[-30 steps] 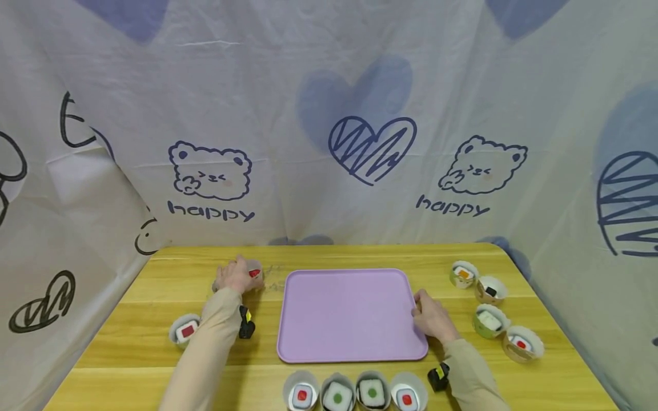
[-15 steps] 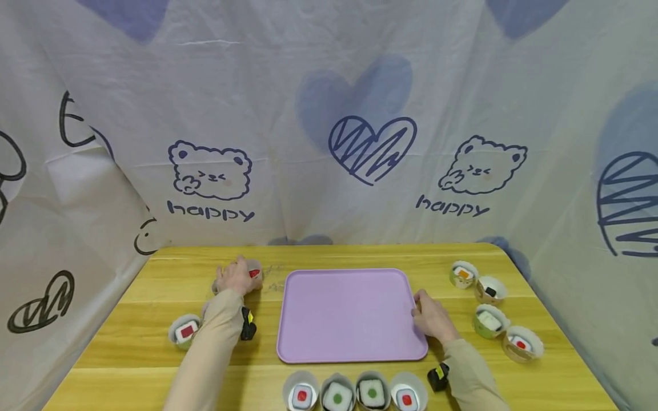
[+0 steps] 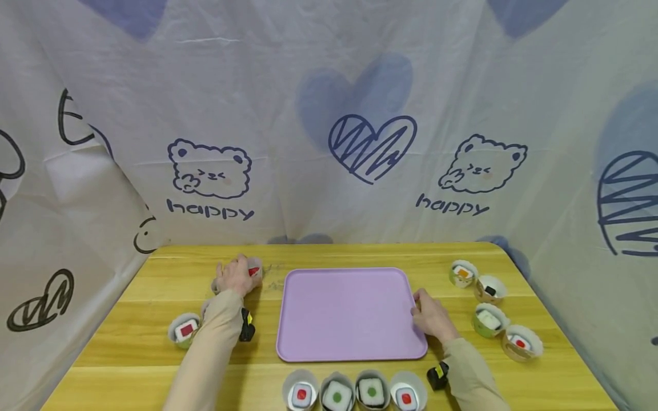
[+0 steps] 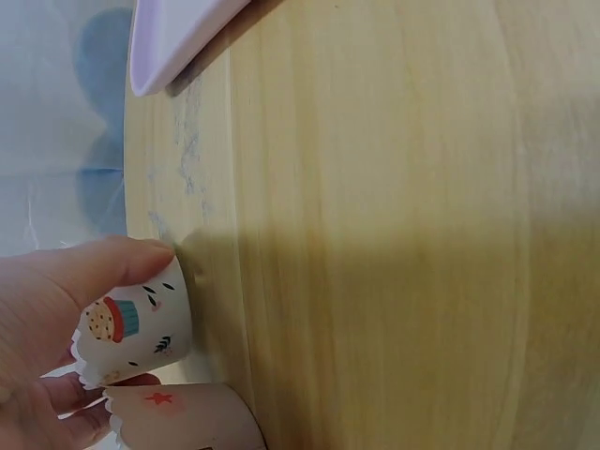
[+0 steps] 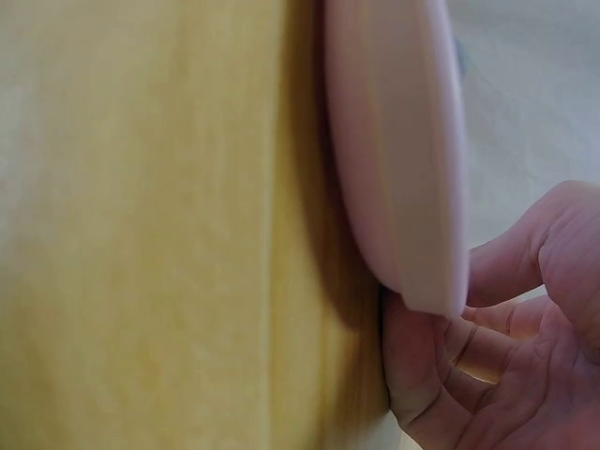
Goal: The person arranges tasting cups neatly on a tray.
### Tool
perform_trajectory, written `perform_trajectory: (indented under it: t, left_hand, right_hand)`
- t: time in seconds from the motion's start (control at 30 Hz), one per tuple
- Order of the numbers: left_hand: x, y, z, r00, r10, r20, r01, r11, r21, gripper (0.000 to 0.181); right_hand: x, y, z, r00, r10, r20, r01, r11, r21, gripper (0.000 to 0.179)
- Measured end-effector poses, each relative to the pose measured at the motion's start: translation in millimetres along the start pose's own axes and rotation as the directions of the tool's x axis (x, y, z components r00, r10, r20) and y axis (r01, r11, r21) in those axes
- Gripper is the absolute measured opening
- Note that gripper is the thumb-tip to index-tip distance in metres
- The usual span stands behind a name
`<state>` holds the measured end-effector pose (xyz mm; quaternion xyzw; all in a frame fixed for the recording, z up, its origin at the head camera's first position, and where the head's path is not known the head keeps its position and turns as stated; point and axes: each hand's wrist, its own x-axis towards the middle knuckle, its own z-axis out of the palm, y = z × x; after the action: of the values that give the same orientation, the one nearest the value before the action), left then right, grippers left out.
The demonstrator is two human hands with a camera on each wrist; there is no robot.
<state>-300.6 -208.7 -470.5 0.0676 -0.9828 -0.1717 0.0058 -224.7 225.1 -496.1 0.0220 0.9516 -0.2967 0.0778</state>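
At the back left of the table, my left hand (image 3: 236, 276) pinches a white paper baking cup (image 4: 136, 323) printed with a cupcake. Its thumb lies on the near side and fingers reach round behind. A second paper cup (image 4: 187, 417) with a red star stands right beside it in the left wrist view. Something red shows inside the cup by the fingers in the head view. My right hand (image 3: 433, 317) grips the right edge of a lilac tray (image 3: 352, 314), thumb over the rim and fingers under it. In the right wrist view the tray's edge (image 5: 412, 169) appears slightly above the tabletop.
Several cups with sushi-like pieces line the front edge, including one cup (image 3: 337, 394). Several more, such as a green cup (image 3: 489, 321), stand at the right. Another cup (image 3: 184, 331) is left of my left forearm, which partly hides one more.
My left forearm has shifted slightly to the right, uncovering a bit of a cup beside the sleeve. Both hands and the tray have stayed in place.
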Motion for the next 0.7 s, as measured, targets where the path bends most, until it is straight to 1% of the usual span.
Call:
perform_trajectory:
  t: [0.2,0.33,0.47,0.53,0.7]
  left_hand:
    - [-0.4,-1.0,0.7,0.998,0.030,-0.051,-0.031,0.999,-0.027,0.065]
    - [-1.0,-1.1,-0.1,0.995,0.057,-0.078,-0.059,0.998,-0.027,0.069]
    - [-2.3,0.9,0.8,0.988,0.087,-0.126,-0.090,0.996,-0.026,0.074]
    - [-3.2,2.8,1.8,0.984,0.101,-0.144,-0.108,0.993,-0.042,0.076]
    - [-6.1,10.0,0.9,0.980,0.138,-0.146,-0.153,0.983,-0.101,0.078]
  right_hand:
    - [0.7,0,1,1.000,0.006,-0.004,-0.006,1.000,-0.001,0.023]
    - [0.1,0,1,1.000,-0.002,-0.010,0.002,1.000,-0.003,0.023]
    - [-1.0,0,0,1.000,-0.013,-0.019,0.013,1.000,-0.009,0.022]
    - [-1.4,0,0,1.000,-0.013,-0.020,0.013,1.000,-0.010,0.022]
    - [-1.9,-2,0,1.000,-0.005,-0.015,0.005,1.000,-0.007,0.022]
